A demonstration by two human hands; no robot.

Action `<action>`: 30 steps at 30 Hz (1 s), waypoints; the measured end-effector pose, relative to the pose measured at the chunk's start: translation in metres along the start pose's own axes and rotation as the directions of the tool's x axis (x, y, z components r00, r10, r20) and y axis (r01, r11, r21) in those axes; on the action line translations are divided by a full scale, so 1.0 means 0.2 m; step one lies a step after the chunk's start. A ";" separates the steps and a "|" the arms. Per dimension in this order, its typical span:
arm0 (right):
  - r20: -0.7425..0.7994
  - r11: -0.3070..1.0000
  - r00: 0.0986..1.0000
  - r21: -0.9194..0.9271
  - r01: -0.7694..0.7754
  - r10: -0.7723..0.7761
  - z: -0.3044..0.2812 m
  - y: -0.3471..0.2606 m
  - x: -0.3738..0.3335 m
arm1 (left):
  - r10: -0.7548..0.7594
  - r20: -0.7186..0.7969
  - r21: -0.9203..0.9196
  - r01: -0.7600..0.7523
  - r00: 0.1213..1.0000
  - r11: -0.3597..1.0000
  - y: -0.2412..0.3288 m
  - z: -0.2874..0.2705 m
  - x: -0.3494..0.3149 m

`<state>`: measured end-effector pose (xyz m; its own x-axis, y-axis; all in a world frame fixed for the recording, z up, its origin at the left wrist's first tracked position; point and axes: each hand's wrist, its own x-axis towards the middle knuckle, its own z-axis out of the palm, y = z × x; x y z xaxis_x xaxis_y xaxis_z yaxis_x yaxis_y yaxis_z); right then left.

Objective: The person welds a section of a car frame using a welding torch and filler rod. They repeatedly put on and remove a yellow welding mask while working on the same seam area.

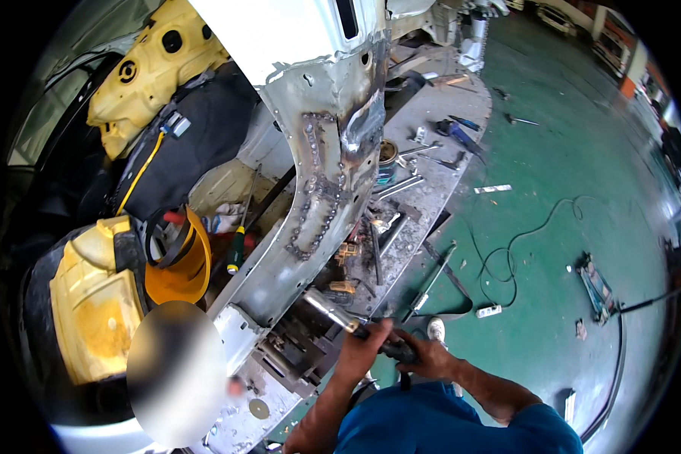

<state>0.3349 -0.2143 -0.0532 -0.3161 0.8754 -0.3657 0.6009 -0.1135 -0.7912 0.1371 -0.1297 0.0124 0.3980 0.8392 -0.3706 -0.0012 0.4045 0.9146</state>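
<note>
My left hand [365, 351] is wrapped round the body of a long hand-held tool [331, 309] with a silver barrel and a black grip. My right hand [433, 358] is closed on the tool's black rear end. The silver end points up and left, near the lower part of a bare metal car pillar [314, 181]. Rows of weld spots and brown scorch marks run along that pillar. From this view I cannot tell whether the tool's tip touches the metal.
Left of the pillar, inside the car body, are a yellow hard hat [178, 261], a green-handled screwdriver [237, 250] and yellow padding [102, 303]. A blurred person's shape [175, 374] is at lower left. A grey bench [439, 170] carries scattered tools. A cable [511, 257] lies on the green floor.
</note>
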 end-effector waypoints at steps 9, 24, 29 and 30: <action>-0.213 0.985 0.977 0.173 0.030 0.008 0.23 -0.41 -0.14 | -0.005 0.131 -0.099 0.018 0.991 0.995 0.14 -0.27 -0.06; -0.649 0.994 0.759 0.030 0.102 -0.058 -0.06 -0.33 -0.09 | 0.731 0.614 0.546 -0.829 0.298 -0.121 0.52 0.18 0.25; -0.665 0.996 0.746 0.084 0.035 0.030 -0.16 -0.39 -0.01 | 0.728 0.637 0.497 -0.857 0.255 -0.134 0.57 0.21 0.45; -0.696 0.995 0.718 0.074 0.063 0.006 -0.16 -0.39 0.01 | 0.719 0.646 0.492 -0.859 0.256 -0.137 0.57 0.20 0.47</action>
<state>0.3101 -0.1888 0.0230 0.2876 0.9549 0.0739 0.5237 -0.0922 -0.8469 0.2123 -0.0186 0.0886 0.6937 0.2703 0.6676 0.1098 -0.9558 0.2729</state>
